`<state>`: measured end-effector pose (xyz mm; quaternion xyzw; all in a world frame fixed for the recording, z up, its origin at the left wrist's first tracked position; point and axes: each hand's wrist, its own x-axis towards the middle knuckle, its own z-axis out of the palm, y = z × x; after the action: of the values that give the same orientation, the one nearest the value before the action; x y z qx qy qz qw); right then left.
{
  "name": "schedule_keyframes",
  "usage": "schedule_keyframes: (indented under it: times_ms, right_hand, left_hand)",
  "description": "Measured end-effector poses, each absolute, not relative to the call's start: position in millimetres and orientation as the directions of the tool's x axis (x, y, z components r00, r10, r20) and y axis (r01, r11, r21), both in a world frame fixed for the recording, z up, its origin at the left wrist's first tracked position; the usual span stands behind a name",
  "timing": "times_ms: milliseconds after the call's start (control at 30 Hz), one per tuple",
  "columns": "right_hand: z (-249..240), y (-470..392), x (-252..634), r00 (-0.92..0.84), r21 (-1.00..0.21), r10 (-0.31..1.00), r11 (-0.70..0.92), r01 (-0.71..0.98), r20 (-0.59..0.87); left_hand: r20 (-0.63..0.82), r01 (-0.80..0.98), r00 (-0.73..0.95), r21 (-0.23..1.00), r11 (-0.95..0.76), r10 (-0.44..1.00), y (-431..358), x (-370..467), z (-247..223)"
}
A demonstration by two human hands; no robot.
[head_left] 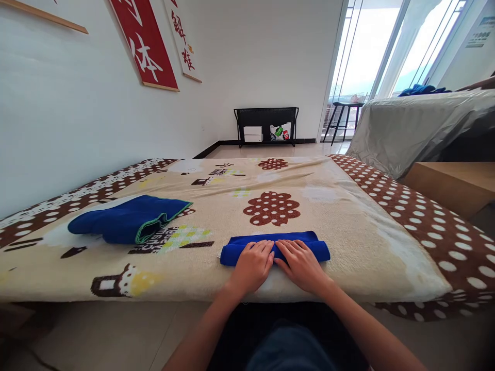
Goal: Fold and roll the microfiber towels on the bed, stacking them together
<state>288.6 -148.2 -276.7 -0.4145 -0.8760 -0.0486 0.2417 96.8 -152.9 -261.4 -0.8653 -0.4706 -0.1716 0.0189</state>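
Note:
A blue towel, mostly rolled into a long tube, lies crosswise near the front edge of the bed. My left hand is curled over the middle of the roll, its fingers pressed together on the cloth. Right beside it, my right hand grips the same roll, with the two hands' fingertips almost meeting. A small white tag shows at the roll's left end. To the left lies a second blue cloth, loosely folded, with green edging along its open side.
A beige patterned blanket with brown dotted borders covers the bed. Beyond it, a black rack stands against the wall. At the right are a plastic-covered piece of furniture and a brown box. A black stool stands by the window.

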Motion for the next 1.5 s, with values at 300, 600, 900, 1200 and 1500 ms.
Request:
schedule_keyframes:
  times_ms: [300, 600, 900, 1200, 1500]
  right_hand:
    - [-292.1, -132.1, 343.3, -0.396, -0.104, 0.793, 0.492, 0.864, 0.464]
    - [-288.2, -149.2, 375.0, -0.446, 0.007, 0.703, 0.532, 0.847, 0.554]
    - [-285.7, -157.2, 363.9, -0.470, 0.052, 0.711, 0.524, 0.850, 0.524]
    - [-266.6, -135.3, 356.0, -0.385, -0.130, 0.801, 0.489, 0.863, 0.458]
    - [-264.6, -143.4, 308.3, -0.523, -0.118, 0.704, 0.643, 0.757, 0.480]
  left_hand:
    - [0.326, 0.939, 0.242, 0.159, -0.305, 0.914, -141.6, 22.1, -276.7]
    - [0.511, 0.920, 0.292, 0.080, -0.383, 0.808, -160.8, -6.8, -272.3]
    - [0.437, 0.896, 0.408, -0.025, -0.443, 0.802, -171.2, 19.7, -263.0]
    - [0.428, 0.931, 0.312, 0.040, -0.362, 0.848, -156.5, 26.8, -257.0]
    - [0.297, 0.858, 0.494, -0.016, -0.513, 0.817, -154.1, 66.9, -232.3]
